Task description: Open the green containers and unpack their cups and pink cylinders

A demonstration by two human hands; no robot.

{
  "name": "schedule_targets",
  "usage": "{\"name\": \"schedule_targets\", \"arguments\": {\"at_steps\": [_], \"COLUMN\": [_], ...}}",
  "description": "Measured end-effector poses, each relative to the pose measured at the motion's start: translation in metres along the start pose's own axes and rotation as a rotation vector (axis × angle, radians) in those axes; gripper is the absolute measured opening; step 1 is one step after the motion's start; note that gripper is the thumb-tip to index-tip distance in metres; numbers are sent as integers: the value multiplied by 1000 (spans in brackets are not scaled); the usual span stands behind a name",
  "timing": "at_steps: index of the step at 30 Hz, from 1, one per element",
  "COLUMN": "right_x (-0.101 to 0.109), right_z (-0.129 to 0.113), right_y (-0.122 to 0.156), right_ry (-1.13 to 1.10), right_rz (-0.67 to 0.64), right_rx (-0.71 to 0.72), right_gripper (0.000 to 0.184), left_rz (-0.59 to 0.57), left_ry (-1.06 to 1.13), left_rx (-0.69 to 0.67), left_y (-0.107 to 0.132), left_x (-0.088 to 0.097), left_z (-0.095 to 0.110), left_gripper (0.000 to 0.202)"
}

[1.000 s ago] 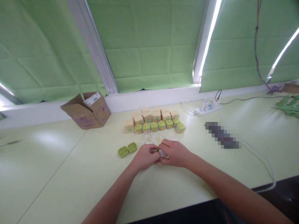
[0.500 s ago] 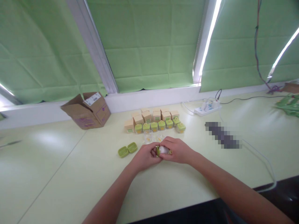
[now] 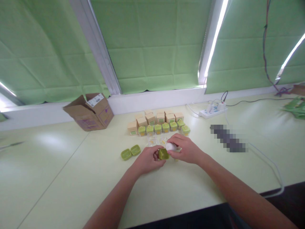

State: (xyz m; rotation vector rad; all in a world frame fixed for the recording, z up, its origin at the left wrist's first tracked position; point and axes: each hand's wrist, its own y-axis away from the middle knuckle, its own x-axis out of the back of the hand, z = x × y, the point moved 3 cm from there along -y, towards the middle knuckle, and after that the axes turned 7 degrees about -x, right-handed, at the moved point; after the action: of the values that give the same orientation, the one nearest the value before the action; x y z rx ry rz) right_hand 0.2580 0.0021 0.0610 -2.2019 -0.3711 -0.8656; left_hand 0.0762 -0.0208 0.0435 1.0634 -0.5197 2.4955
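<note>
My left hand [image 3: 149, 159] grips a small green lid [image 3: 164, 154], its hollow side turned up toward me. Just right of it, my right hand [image 3: 184, 149] pinches a white rounded piece [image 3: 171, 146] slightly above the lid's right edge. A small yellow part [image 3: 176, 158] shows on the table below my right fingers, mostly hidden. Two more green lids [image 3: 131, 152] lie hollow side up to the left of my left hand. Beyond my hands are clear plastic containers [image 3: 152, 139] with yellow marks, partly covered by my fingers.
Behind stand several clear containers with green lids [image 3: 158, 128] in a row, backed by several small tan boxes [image 3: 160, 117]. An open cardboard box [image 3: 92, 114] is at the back left. A white power strip [image 3: 213, 111] with cables and a blurred dark object [image 3: 228, 138] lie right.
The white piece has come out of the green lid, lifted up and right by my right hand. My left hand stays in place with the lid, whose hollow inside now shows.
</note>
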Motion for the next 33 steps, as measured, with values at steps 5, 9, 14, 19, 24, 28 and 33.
{"name": "schedule_targets", "arguments": {"at_steps": [5, 9, 14, 19, 24, 28, 33], "right_x": [18, 27, 32, 30, 26, 23, 20], "right_z": [12, 26, 42, 56, 63, 65, 64], "right_y": [-2, -2, -1, 3, 7, 9, 8], "right_ry": [46, 113, 276, 432, 501, 515, 513], "right_rz": [106, 140, 40, -164, -301, -340, -359], "right_rx": [-98, -196, -352, -457, -485, -502, -516], "right_gripper": [28, 30, 26, 24, 20, 19, 22], "left_rz": [-26, -51, -83, -83, -111, -122, -140], "left_ry": [-62, -79, -109, -120, -128, -216, -314], "left_rx": [8, 31, 59, 74, 106, 77, 29], "left_y": [1, 2, 3, 4, 4, 3, 3], "left_x": [2, 4, 8, 11, 14, 18, 20], "left_z": [-1, -1, 0, -3, -7, -6, -5], "left_gripper": [34, 35, 36, 35, 37, 39, 43]}}
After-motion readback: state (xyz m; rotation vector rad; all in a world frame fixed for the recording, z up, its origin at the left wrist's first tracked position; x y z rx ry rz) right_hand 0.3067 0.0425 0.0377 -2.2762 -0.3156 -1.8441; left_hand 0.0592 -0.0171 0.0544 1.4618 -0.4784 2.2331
